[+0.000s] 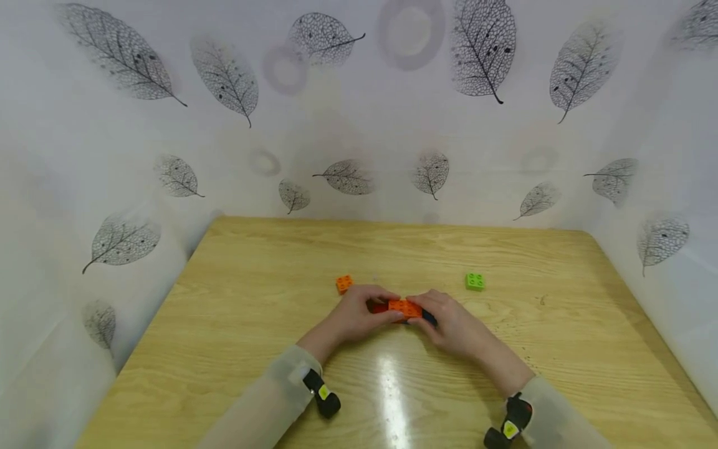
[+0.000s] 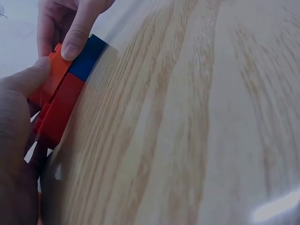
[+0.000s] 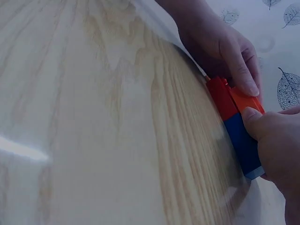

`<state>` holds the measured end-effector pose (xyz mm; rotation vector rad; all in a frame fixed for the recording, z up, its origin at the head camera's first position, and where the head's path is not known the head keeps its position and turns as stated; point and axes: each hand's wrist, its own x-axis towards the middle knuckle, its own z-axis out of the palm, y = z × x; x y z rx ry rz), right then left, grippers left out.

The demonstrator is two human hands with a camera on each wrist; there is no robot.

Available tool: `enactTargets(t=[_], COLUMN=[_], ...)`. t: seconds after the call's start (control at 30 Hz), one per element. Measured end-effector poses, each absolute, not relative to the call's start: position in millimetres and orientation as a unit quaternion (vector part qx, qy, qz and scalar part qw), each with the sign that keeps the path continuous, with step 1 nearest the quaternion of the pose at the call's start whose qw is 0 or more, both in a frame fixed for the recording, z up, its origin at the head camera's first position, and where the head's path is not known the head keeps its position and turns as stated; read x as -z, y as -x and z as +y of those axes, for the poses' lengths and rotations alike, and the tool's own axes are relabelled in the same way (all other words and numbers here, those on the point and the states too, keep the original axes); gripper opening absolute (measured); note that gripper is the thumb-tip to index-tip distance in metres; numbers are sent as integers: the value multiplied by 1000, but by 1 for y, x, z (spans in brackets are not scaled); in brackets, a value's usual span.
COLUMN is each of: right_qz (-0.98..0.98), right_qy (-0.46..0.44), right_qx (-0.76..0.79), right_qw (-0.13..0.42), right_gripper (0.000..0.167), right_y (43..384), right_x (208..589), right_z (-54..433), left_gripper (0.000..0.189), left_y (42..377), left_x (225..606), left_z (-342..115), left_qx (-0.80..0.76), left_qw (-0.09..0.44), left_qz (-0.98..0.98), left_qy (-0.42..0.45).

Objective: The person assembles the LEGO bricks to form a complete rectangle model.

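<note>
The brick stack (image 1: 405, 308) sits mid-table (image 1: 252, 324), between both hands. It looks light, rigid plastic with smooth sides likely to slip, so the long side walls seem the best hold. The left hand (image 1: 359, 315) pinches the red brick (image 2: 63, 112) end, thumb on the orange brick (image 2: 58, 70); the right hand (image 1: 451, 321) pinches the blue brick (image 3: 241, 140) end, fingers curled close
</note>
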<state>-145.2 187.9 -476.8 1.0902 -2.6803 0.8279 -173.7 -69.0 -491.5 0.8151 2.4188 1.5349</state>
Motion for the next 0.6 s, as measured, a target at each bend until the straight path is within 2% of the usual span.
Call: enactTargets(t=[0.23, 0.6], right_qz=[-879, -856], right_qy=[-307, -302], right_qx=[-365, -420], right_qw=[-16, -4], right_gripper=[40, 29], right_y=[146, 147], right_x=[472, 476], right_z=[190, 189], left_gripper=[34, 31], left_y=[173, 172], left_x=[490, 488], left_z=[-69, -68], left_qx=[-511, -515], left_qw=[82, 87], left_qz=[815, 813], left_qy=[-260, -258])
